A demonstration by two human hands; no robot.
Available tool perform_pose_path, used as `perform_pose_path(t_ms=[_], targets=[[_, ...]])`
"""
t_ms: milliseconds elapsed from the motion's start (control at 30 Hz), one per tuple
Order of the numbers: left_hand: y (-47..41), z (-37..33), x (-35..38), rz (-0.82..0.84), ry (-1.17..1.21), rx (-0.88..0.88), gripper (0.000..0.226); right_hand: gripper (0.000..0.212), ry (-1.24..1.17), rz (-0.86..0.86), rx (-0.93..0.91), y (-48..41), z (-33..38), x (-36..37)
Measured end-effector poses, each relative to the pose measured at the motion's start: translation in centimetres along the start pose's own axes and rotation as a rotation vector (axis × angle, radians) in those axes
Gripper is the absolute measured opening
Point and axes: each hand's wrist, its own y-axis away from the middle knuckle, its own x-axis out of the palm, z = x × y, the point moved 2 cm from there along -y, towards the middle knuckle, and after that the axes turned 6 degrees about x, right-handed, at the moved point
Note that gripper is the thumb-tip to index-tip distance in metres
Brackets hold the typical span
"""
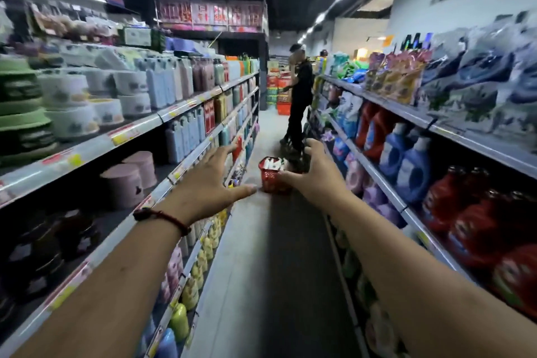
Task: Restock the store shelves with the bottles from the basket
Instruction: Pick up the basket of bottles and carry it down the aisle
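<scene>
So both hands are spread wide, holding nothing: left hand point(209, 180) left of the red basket point(270, 182), right hand point(318, 174) right of it, white bottles point(273, 164) inside.

A red mesh basket point(268, 181) stands upright on the aisle floor, filled to its rim with white bottles point(273, 164) lying tilted, between the stocked left shelves point(133, 132) and right shelves point(406, 112).
</scene>
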Motion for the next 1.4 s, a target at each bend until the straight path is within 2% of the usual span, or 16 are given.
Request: perform_pose_path(t_ms=[300, 433, 500, 600, 733, 867, 1067, 1200, 1400], targets=[[-16.1, 8.3, 4.8, -0.035, 0.091, 0.073, 0.086, 0.090, -0.096, -0.099, 0.151, -13.9, -3.6, 2.2], [-25.2, 11.0, 9.8, -0.070, 0.113, 0.121, 0.074, 0.088, -0.118, -0.149, 0.173, -22.9, -7.4, 3.4], [-30.1, 12.5, 12.7, -0.098, 0.105, 0.133, 0.068, 0.095, -0.116, -0.142, 0.183, -28.1, -9.9, 4.1], [-37.0, 15.1, 17.1, -0.087, 0.124, 0.075, 0.070, 0.104, -0.126, -0.113, 0.191, -36.6, -13.6, 4.6], [-47.4, 18.9, 21.1, 0.028, 0.130, -0.030, 0.085, 0.103, -0.158, -0.053, 0.246, -48.6, -17.3, 4.3], [-57.9, 22.7, 22.9, -0.011, 0.115, -0.068, 0.084, 0.101, -0.141, -0.024, 0.215, -60.6, -19.6, 4.5], [-69.3, 29.4, 27.5, -0.015, 0.079, -0.065, 0.075, 0.100, -0.063, 0.031, 0.215, -74.2, -23.2, 9.7], [-75.5, 35.6, 31.5, -0.023, 0.104, -0.071, 0.075, 0.092, -0.037, 0.033, 0.226, -82.3, -25.6, 13.6], [-86.5, 46.4, 37.6, 0.032, 0.235, -0.144, 0.080, 0.099, 0.041, 0.041, 0.356, -94.2, -30.3, 21.0]])
